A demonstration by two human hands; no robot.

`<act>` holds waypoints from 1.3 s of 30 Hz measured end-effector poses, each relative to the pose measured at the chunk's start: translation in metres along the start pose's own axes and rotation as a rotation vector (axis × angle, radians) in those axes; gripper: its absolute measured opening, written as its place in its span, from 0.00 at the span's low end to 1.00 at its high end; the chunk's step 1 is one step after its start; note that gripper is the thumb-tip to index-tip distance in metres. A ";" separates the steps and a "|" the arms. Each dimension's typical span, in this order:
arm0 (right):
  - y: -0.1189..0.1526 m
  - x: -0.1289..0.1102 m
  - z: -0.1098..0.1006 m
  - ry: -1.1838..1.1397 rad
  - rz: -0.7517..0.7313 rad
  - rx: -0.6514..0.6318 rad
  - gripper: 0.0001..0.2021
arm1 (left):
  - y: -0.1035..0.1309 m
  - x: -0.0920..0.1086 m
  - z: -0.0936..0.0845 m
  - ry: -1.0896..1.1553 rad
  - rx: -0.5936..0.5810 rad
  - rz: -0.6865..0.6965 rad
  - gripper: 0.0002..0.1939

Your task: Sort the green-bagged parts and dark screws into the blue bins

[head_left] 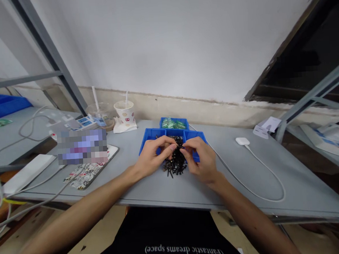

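Observation:
Above a heap of small black screw-like pieces [174,167], my left hand [154,153] and my right hand [201,155] meet with fingertips pinched. A small dark piece [178,146] shows between them, too tiny to make out fully. The heap spills from the middle of a blue divided tray [149,134] onto the grey table. Both hands cover much of the tray's side compartments. Behind it stands a smaller blue bin [161,122] holding green clear-wrapped packets [173,123].
A paper cup with a straw [125,114] and a clear plastic cup [101,117] stand at the back left. A patterned tablet or notebook [83,174], a white power strip [31,173] and cables lie left. On the right are a white earbud case [242,141] and its cable [271,168].

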State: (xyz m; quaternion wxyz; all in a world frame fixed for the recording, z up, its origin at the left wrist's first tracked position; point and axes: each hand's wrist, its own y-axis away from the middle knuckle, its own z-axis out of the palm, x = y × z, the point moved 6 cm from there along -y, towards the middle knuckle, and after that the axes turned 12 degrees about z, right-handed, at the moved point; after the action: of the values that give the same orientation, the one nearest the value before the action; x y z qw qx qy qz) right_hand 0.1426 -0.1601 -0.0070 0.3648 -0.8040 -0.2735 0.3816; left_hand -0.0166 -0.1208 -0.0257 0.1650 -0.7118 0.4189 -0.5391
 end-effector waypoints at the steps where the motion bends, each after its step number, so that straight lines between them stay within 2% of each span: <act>1: 0.000 0.001 0.000 0.000 0.007 -0.011 0.04 | 0.000 0.001 0.000 -0.009 0.000 0.005 0.14; 4: 0.000 0.002 0.000 0.003 0.007 -0.029 0.03 | -0.001 0.004 0.000 -0.054 -0.008 0.030 0.14; 19: 0.000 -0.002 0.004 0.037 -0.041 -0.078 0.09 | -0.002 0.012 0.000 -0.086 -0.053 0.094 0.15; 27: 0.000 -0.005 0.002 0.016 -0.044 -0.053 0.04 | -0.003 0.012 -0.001 -0.084 -0.029 0.098 0.13; 31: 0.000 -0.002 -0.004 0.029 -0.037 0.006 0.04 | -0.003 0.012 0.000 -0.101 -0.050 0.106 0.11; 35: -0.005 0.006 -0.017 0.088 -0.037 0.084 0.05 | -0.002 0.012 0.004 -0.136 -0.083 0.132 0.09; 37: -0.009 0.014 -0.030 0.119 0.008 0.156 0.04 | -0.002 0.011 0.004 -0.135 -0.079 0.132 0.09; 39: -0.013 0.025 -0.046 0.146 0.077 0.279 0.03 | -0.001 0.011 0.004 -0.129 -0.075 0.123 0.09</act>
State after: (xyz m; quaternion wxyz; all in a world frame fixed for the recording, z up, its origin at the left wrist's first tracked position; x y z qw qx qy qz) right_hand 0.1917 -0.1518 0.0130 0.4769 -0.7811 -0.1597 0.3702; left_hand -0.0121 -0.1289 -0.0195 0.1976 -0.7239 0.4700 -0.4648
